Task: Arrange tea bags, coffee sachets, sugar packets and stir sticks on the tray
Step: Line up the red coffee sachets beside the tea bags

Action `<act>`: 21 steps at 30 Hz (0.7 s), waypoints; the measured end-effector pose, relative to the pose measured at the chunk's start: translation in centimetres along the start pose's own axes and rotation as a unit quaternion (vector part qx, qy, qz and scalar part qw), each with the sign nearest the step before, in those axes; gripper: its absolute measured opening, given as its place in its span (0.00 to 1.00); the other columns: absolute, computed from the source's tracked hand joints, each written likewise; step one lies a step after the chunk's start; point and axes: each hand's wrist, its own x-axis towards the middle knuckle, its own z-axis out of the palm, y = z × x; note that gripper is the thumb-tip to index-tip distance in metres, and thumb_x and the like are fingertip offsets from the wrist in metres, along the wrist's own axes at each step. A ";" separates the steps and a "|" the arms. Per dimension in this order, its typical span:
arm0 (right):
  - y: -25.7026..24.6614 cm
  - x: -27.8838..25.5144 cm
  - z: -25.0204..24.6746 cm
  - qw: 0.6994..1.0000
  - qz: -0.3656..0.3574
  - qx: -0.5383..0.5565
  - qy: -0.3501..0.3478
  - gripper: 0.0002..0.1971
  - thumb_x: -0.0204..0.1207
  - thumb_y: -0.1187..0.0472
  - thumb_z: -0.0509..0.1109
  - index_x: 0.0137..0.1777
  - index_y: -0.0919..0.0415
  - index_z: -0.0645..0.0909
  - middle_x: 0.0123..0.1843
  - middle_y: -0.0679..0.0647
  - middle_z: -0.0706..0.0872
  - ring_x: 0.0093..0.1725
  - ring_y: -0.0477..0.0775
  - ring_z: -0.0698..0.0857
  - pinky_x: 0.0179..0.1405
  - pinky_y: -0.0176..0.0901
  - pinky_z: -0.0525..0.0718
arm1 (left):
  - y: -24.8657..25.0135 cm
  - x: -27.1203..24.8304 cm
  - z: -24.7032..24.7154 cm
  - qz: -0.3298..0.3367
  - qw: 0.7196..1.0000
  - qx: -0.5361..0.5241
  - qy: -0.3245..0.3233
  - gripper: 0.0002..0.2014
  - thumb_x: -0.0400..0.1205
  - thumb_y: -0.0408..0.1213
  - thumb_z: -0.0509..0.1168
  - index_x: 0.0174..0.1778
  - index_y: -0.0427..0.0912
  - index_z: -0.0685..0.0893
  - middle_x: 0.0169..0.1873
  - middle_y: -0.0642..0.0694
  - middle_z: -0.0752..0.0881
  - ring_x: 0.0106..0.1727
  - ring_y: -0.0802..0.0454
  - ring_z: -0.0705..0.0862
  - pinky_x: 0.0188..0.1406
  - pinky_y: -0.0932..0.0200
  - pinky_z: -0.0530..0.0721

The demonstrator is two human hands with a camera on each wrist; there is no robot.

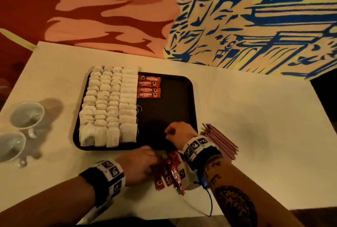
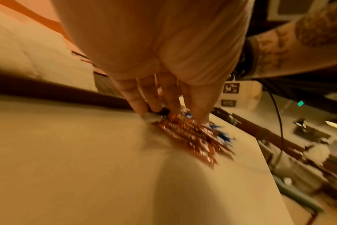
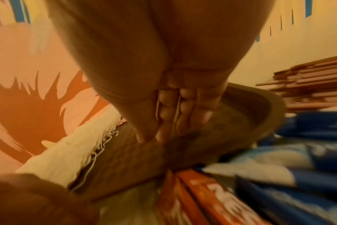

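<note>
A black tray (image 1: 189,88) holds rows of white tea bags (image 1: 109,106) on its left half and several red coffee sachets (image 1: 149,87) beside them at the far middle. More red sachets (image 1: 170,170) lie in a loose pile on the table just in front of the tray. My left hand (image 1: 155,159) rests on the pile's top end; its straight fingers (image 2: 164,97) press down on the sachets (image 2: 192,140). My right hand (image 1: 175,133) hovers over the tray's near right corner. Its fingers (image 3: 169,118) are curled into the palm, and nothing shows in them.
A stack of paper-wrapped stir sticks (image 1: 220,141) lies on the table right of the tray. Blue sugar packets (image 3: 298,190) sit under my right wrist beside the sachets. Two cups (image 1: 27,115) stand at the table's left edge. The tray's right half (image 1: 167,113) is bare.
</note>
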 end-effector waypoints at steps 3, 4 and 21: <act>0.7 -1.3 0.7 0.999 0.002 0.016 0.027 0.09 0.82 0.57 0.70 0.60 0.49 0.86 0.59 0.48 0.88 0.54 0.48 0.86 0.51 0.38 0.83 | 0.1 0.4 2.1 0.043 0.992 0.113 -0.036 0.27 0.78 0.60 0.56 0.75 0.65 0.70 0.78 0.59 0.70 0.79 0.53 0.65 0.75 0.50 0.72; 0.8 -1.6 0.8 0.999 0.002 0.020 0.035 0.09 0.83 0.57 0.70 0.61 0.49 0.86 0.59 0.48 0.88 0.55 0.48 0.86 0.52 0.38 0.83 | 0.3 0.5 2.5 0.034 0.990 0.131 -0.043 0.29 0.77 0.61 0.55 0.77 0.66 0.68 0.81 0.58 0.67 0.81 0.50 0.62 0.76 0.48 0.70; 1.0 -3.1 0.9 0.998 -0.022 0.057 0.031 0.08 0.83 0.54 0.69 0.60 0.49 0.85 0.55 0.45 0.85 0.52 0.46 0.85 0.49 0.39 0.85 | -0.5 -1.8 4.2 -0.102 0.972 0.210 0.022 0.18 0.85 0.46 0.50 0.67 0.51 0.78 0.64 0.47 0.80 0.66 0.45 0.79 0.66 0.49 0.79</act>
